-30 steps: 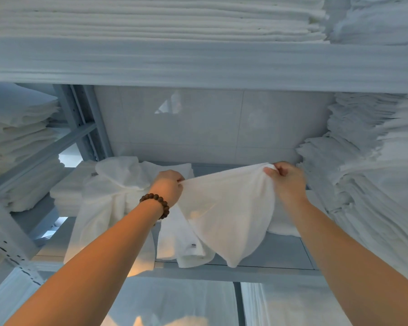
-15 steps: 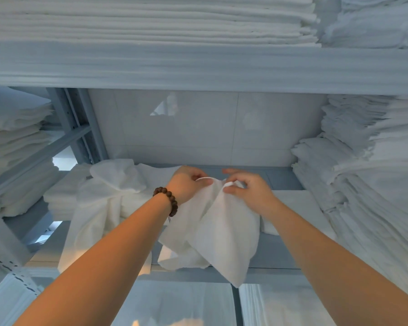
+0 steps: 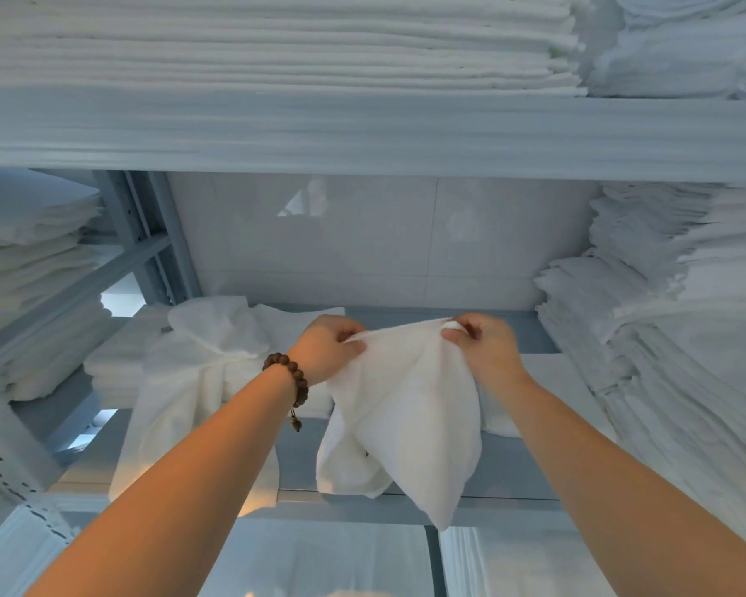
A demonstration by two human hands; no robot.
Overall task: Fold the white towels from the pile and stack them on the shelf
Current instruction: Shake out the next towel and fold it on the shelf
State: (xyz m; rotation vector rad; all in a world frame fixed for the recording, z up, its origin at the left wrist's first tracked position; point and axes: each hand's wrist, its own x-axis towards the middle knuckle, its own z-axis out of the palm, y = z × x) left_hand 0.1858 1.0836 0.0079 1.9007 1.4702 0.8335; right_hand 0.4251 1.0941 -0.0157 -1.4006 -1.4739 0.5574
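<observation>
A white towel [image 3: 405, 415] hangs in front of the grey shelf [image 3: 509, 480], its lower corner below the shelf's front edge. My left hand [image 3: 326, 346], with a bead bracelet on the wrist, pinches the towel's top edge at the left. My right hand [image 3: 483, 342] pinches the same edge at the right, a short stretch of edge taut between them. To the left a loose pile of white towels [image 3: 199, 381] drapes over the shelf's front. A flat folded towel [image 3: 552, 381] lies on the shelf behind my right wrist.
A tall stack of folded linen [image 3: 672, 321] fills the shelf's right side. The upper shelf [image 3: 362, 135] carries more folded stacks. A metal upright [image 3: 147, 234] and another rack of linen [image 3: 27, 260] stand to the left. A tiled wall [image 3: 384, 239] closes the back.
My hands came together from a wide spread, then moved a little apart again along the towel's top edge. The towel hangs narrower and more bunched than a second ago.
</observation>
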